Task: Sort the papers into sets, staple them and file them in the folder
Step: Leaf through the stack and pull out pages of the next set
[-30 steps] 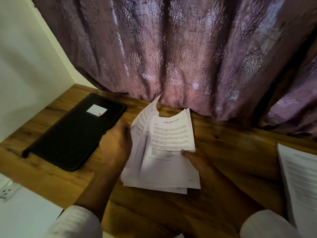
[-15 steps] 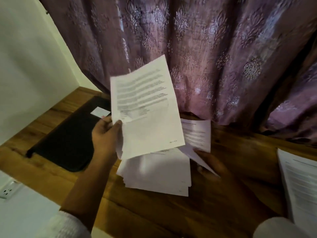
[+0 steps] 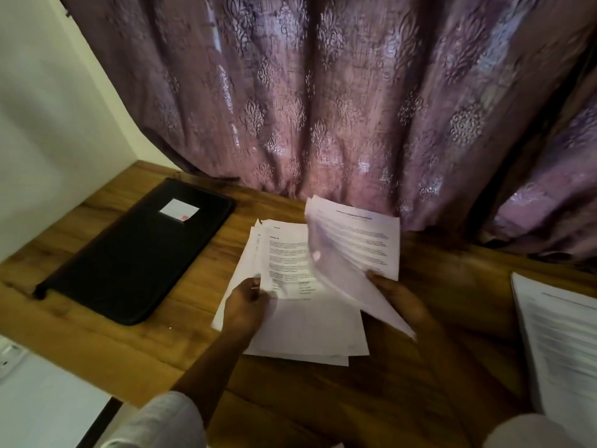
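Sorting stage, early by my reading. Main stack of papers [image 3: 307,334] lies loosely fanned on the wooden desk [image 3: 97,350] at centre, edges not squared. No stapler seen anywhere in view; no staple visible on any sheet, though print and corners are too blurred to be sure. Black folder [image 3: 135,253] lies zipped shut and flat at about 9 o'clock from the stack, well apart from it, white label on its cover; nothing filed as far as can be seen. A second pile of printed sheets [image 3: 562,344] sits at 3 o'clock by the frame edge, possibly a set already put aside; cannot confirm. Left to do, as judged: finish sorting, staple, file. Left hand [image 3: 245,305] is narrowed to a pinch on the left edge of the top printed page, at 9 o'clock on the stack. Right hand [image 3: 400,299] grips a few lifted sheets [image 3: 355,247] at their lower edge, fingers closed under them; these sheets stand tilted up toward 1 o'clock, motion-blurred, above the stack's right side. Purple curtain [image 3: 323,108] hangs behind.
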